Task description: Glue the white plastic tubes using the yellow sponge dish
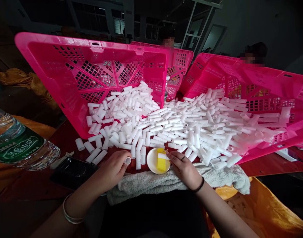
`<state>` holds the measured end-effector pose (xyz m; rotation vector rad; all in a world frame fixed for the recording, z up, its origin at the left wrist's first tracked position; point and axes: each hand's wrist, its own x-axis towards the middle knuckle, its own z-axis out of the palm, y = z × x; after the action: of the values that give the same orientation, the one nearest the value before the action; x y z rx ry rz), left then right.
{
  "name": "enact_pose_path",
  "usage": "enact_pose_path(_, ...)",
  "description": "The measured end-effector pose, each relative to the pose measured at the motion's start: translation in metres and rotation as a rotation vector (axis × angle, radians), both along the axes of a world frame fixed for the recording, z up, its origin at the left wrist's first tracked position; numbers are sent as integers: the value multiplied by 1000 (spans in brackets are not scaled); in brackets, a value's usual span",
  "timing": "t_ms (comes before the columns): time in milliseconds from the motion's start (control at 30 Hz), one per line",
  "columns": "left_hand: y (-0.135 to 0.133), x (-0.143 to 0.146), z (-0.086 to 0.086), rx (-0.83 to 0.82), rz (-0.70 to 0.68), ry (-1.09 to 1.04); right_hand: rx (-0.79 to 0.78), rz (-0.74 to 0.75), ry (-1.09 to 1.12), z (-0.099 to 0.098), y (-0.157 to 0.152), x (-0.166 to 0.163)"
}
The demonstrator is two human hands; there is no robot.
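My left hand [115, 168] is closed around a short white plastic tube [127, 161], its open end facing me. Between the fingertips of my right hand [185, 168] is a small white tube [163, 156], lying against a yellow sponge block [161, 164]. That sponge sits in a small round white dish [152, 160] at the table's near edge. A thin yellowish strip shows by the right fingertips, too small to name. Just beyond both hands lies a large heap of similar white tubes [171, 122].
Two pink plastic baskets [92, 49] [270, 79] lie tipped toward me, tubes spilling out. A grey towel [146, 183] lines the near edge. At left are a large water bottle [20, 142] and a black phone-like object [72, 172]. Two people are behind the baskets.
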<state>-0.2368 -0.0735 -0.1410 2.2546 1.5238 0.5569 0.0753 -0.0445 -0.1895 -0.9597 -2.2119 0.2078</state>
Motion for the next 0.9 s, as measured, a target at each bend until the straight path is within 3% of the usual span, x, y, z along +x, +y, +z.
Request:
enact_pose_path(100, -5, 8, 3, -60, 46, -12, -121, 76, 85, 4, -1, 6)
enact_pose_path(267, 7, 40, 5, 31, -70, -54, -455, 76, 245, 11, 2, 5)
enact_pose_path(433, 27, 72, -6, 42, -197, -2, -254, 126, 145, 12, -3, 4)
enact_pose_path(500, 31, 77, -10, 28, -204, 0, -288, 155, 178, 13, -7, 4)
enact_pose_path(633, 32, 78, -12, 26, -188, -24, -410, 33, 237, 16, -12, 4)
enact_pose_path(800, 33, 78, -9, -1, -172, -9, -172, 153, 82, 16, -18, 8)
enact_pose_path(900, 33, 78, -11, -1, -167, -2, -323, 106, 186, 14, -21, 6)
